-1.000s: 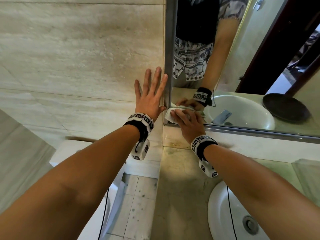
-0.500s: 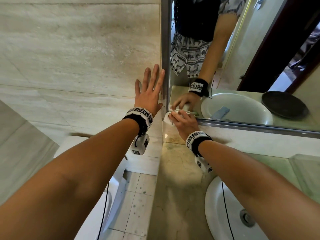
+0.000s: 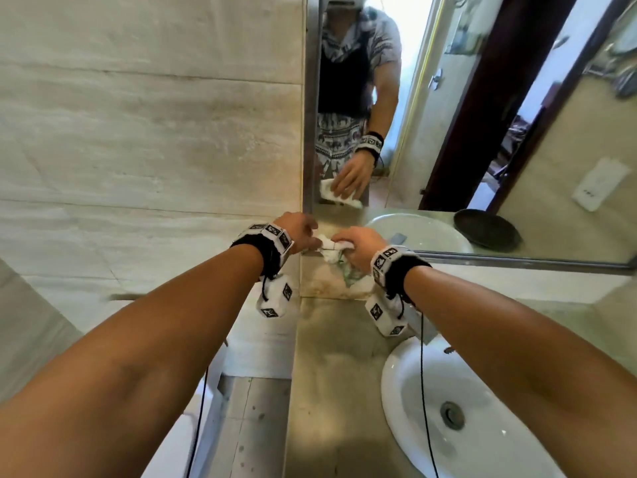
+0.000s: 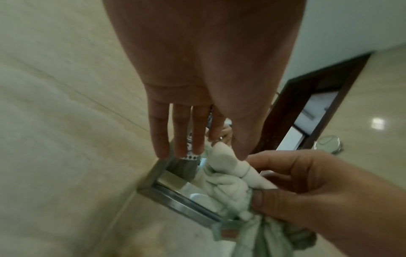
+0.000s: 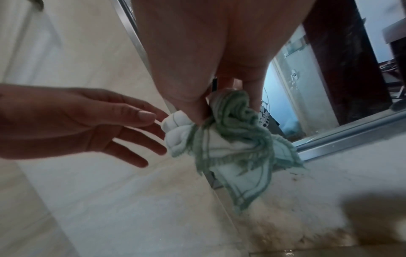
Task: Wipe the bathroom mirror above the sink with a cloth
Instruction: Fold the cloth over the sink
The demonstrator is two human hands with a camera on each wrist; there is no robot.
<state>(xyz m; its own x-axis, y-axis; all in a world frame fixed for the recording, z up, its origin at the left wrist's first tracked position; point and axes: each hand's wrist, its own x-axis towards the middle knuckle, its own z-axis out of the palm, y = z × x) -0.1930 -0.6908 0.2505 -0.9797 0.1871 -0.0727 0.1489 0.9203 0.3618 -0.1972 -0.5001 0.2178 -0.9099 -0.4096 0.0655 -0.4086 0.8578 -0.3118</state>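
The wall [image 3: 144,132] is big and made of pale stone tiles. It fills the left side. Next to it hangs the mirror [image 3: 517,115], with a shiny metal frame. The mirror shows the person, a dark door and a dark round dish.

Under the mirror is the counter [image 3: 331,367]. It is a greenish stone with a stained patch in its back left corner. A white sink [image 3: 413,408] sits in the counter on the right side.

Both hands are up near the bottom left corner of the mirror, over the back left corner of the counter. The right hand [image 3: 360,244] is closed tight around the cloth [image 3: 332,251]. The cloth is white with green edges, all bunched up, and part of it hangs down below the fist. The left hand [image 3: 300,231] is just beside it. Its fingers [image 5: 140,116] are loose and spread, and the tips just reach the cloth's white end.
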